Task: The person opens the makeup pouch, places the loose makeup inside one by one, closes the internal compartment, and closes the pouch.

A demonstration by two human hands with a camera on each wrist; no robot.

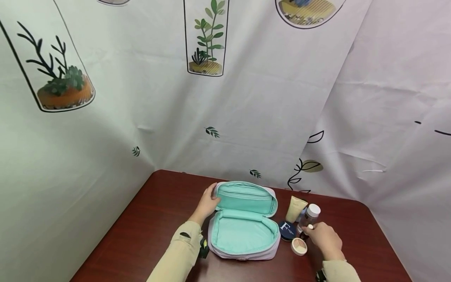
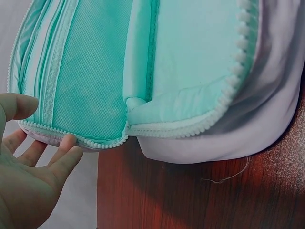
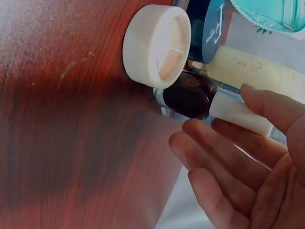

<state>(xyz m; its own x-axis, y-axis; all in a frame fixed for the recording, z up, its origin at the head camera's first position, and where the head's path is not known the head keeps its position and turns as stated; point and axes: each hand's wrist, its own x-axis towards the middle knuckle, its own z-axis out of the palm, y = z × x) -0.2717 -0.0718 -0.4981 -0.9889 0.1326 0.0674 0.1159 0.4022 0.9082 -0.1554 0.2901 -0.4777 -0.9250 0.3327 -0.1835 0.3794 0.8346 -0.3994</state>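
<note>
A lilac cosmetic bag (image 1: 243,254) with mint-green lining lies unzipped, its lid (image 1: 243,196) folded back. My left hand (image 1: 208,201) holds the lid's left edge; in the left wrist view the thumb (image 2: 21,106) is on the lining side and the fingers are along the outside. To the right of the bag, my right hand (image 1: 325,238) has thumb and fingers around the white cap of a dark nail polish bottle (image 3: 188,94). A round, cream-rimmed makeup compact (image 3: 157,45) overlaps the bottle's base in the right wrist view.
Beside the bag are a navy round case (image 1: 287,230) marked F, a pale yellow tube (image 1: 295,209) and a clear bottle (image 1: 311,213) with a white cap. The dark red wooden table (image 1: 141,231) meets a printed white cloth (image 1: 246,117) behind and at the sides.
</note>
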